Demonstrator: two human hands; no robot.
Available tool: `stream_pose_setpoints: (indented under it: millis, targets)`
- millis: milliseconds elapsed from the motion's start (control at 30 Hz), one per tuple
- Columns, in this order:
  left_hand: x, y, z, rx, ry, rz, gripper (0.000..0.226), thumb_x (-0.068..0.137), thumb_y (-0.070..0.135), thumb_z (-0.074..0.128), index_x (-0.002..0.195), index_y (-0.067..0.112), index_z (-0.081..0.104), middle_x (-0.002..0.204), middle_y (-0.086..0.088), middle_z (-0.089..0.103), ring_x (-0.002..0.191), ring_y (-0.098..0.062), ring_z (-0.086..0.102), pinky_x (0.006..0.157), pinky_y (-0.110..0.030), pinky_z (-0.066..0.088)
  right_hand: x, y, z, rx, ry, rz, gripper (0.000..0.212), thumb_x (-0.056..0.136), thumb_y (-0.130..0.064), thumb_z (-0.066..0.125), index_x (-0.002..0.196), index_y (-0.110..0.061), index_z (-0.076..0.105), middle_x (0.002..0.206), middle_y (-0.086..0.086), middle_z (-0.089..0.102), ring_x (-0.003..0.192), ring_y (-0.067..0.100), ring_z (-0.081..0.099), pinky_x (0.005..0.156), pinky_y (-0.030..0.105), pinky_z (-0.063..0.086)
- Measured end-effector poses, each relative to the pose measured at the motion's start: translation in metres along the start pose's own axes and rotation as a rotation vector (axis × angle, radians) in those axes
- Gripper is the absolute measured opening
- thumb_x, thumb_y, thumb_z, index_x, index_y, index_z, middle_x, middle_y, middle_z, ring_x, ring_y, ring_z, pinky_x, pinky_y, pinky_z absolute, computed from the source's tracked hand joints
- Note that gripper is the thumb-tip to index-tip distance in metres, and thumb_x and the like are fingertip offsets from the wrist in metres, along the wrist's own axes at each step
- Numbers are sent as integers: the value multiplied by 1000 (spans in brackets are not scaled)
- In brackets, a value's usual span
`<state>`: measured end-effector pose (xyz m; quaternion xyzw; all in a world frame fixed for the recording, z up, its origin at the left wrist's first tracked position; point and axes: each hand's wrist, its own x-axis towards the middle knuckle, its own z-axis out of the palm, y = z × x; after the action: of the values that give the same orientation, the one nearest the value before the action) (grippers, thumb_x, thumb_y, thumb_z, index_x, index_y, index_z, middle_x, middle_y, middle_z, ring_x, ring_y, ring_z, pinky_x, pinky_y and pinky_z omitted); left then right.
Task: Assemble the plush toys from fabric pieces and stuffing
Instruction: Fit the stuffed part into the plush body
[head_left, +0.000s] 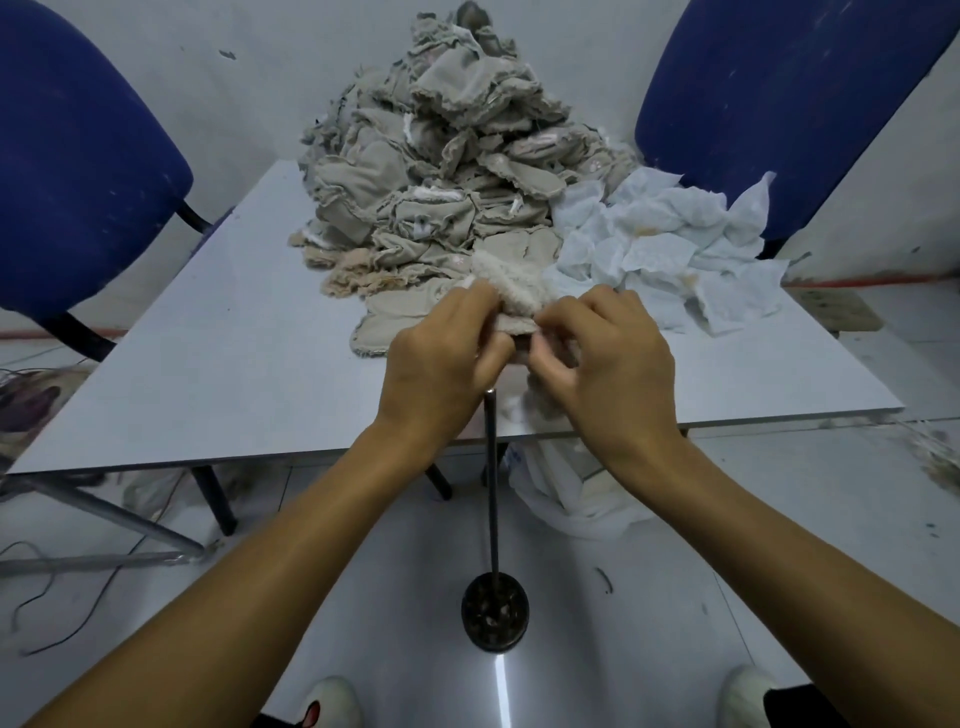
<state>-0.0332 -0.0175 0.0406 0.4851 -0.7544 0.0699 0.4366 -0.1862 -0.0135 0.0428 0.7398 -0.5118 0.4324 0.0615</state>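
Left hand (441, 358), right hand (602, 358) gripping fuzzy plush piece (511, 293)

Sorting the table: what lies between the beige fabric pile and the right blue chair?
A heap of crumpled white pieces lies on the table there, per the head view.

two blue chairs (78, 171) (789, 104) stand at the upper left and upper right of the frame. crumpled white paper (670, 254) lies on the grey counter (234, 364) at right. loose cables (62, 587) trail across the floor at lower left.
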Motion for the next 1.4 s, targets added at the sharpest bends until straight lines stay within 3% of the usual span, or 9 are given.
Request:
stream_pose_setpoints:
  millis: [200, 400, 500, 600, 733, 867, 967, 1167, 1400]
  targets:
    - [-37, -10, -23, -21, 57, 69, 6, 83, 0, 60, 84, -6, 60, 77, -18, 59, 65, -33, 57, 50, -47, 51, -20, -16, -16, -57, 130, -384, 7, 90, -18, 70, 86, -15, 75, 82, 2, 64, 82, 26, 60, 78, 40, 38]
    - [-60, -28, -39, 37, -59, 320, 33, 90, 22, 52, 69, -1, 64, 76, -15, 50, 71, -31, 46, 59, -46, 38, -37, -11, -16, -3, 7, -511, 8, 91, -8, 71, 95, -10, 78, 82, 7, 65, 76, 28, 61, 80, 43, 43]
    - [-52, -24, -46, -5, 50, 314, 34, 92, 20, 51, 65, 0, 56, 74, -14, 47, 71, -27, 41, 60, -45, 33, -37, -8, -18, -9, -75, -494, 14, 86, -3, 74, 99, -7, 77, 83, 10, 64, 76, 29, 58, 73, 33, 36]
    - [-35, -14, -50, 57, 75, 259, 27, 93, 30, 57, 85, 5, 63, 92, -12, 51, 86, -28, 44, 69, -43, 38, -38, -10, -18, 7, -148, -455, 21, 82, -1, 77, 103, -5, 75, 87, 13, 63, 77, 31, 57, 63, 36, 42]
    - [-17, -23, -52, -104, -390, 70, 49, 94, 51, 56, 128, 16, 61, 121, -4, 57, 115, -19, 50, 96, -34, 41, -35, -9, -16, 92, -161, -438, 19, 82, -5, 78, 100, -3, 72, 89, 13, 63, 78, 31, 59, 61, 38, 48]
    - [-21, -37, -48, -247, -511, 15, 21, 89, 30, 70, 98, 11, 73, 89, 2, 66, 82, -7, 57, 71, -22, 42, -36, 1, -13, 354, -232, -131, 37, 87, -41, 71, 110, -14, 58, 106, -3, 53, 95, 21, 54, 81, 26, 47]
    - [-22, -39, -47, -310, -520, -46, 9, 84, 16, 79, 91, 14, 73, 85, 7, 66, 79, -6, 60, 71, -23, 45, -34, 15, -11, 423, -463, 88, 44, 84, -54, 69, 119, -35, 52, 113, -11, 55, 104, 6, 52, 87, 15, 38]
    - [-16, -33, -47, -471, -649, -244, 27, 78, 43, 77, 100, 30, 69, 102, 15, 66, 100, -5, 62, 85, -24, 47, -25, 14, -10, 604, -218, 131, 30, 75, -21, 85, 97, -31, 67, 93, -20, 69, 90, 0, 65, 78, 10, 44]
    - [-20, -31, -49, -298, -588, -43, 31, 76, 21, 87, 73, 7, 59, 71, 4, 54, 70, -13, 51, 63, -34, 39, -21, 8, -13, 618, -243, 79, 31, 74, -23, 85, 100, -29, 68, 97, -21, 69, 94, -2, 64, 81, 10, 44]
